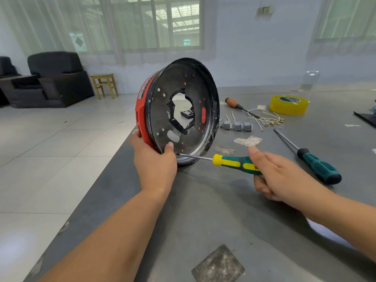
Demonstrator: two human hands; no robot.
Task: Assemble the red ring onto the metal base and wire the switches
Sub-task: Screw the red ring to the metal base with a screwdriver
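At the grey worktable (234, 210), a person's right hand (278, 176) grips a yellow-and-green screwdriver (234, 164), its tip set at the lower rim of the metal base (183, 110). The left hand (154, 159) holds the base tilted on edge, thumb on its face, the red ring (141, 112) already seated behind it. Fastening appears under way; the next turn calls for a steady tip. Beyond lie a second screwdriver (313, 161), grey switches (237, 125), loose wires (268, 119) and yellow tape (289, 104), the wiring not yet begun.
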